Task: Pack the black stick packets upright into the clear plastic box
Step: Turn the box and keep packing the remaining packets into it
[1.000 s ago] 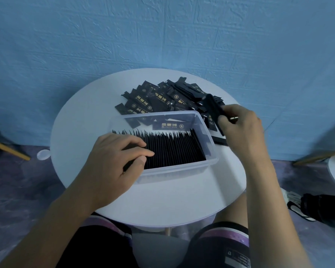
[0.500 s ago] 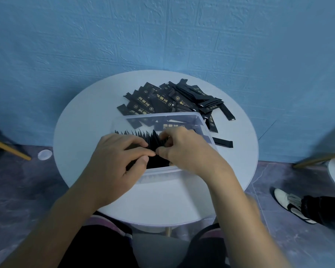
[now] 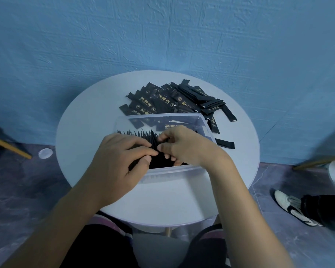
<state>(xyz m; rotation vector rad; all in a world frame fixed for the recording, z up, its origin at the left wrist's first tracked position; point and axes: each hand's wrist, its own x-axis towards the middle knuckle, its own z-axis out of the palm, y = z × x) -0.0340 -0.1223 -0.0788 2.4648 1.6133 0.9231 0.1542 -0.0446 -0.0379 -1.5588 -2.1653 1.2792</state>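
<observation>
A clear plastic box (image 3: 202, 120) stands in the middle of a round white table (image 3: 81, 120). A row of black stick packets (image 3: 143, 133) stands upright inside it. My left hand (image 3: 122, 159) rests over the box's left part, fingers curled on the upright packets. My right hand (image 3: 184, 146) is over the row beside it, its fingers pinching a black packet down among the others; most of that packet is hidden. A loose pile of black packets (image 3: 174, 99) lies behind the box.
One packet (image 3: 224, 144) lies alone right of the box. A shoe and dark trouser leg (image 3: 296, 207) are on the floor at the right. Wooden legs (image 3: 10, 147) stick in from the left and right; a white disc (image 3: 45, 153) lies on the floor.
My right hand came from the right of the box with a packet and moved in over the row, meeting my left hand. The left hand stayed on the packets.
</observation>
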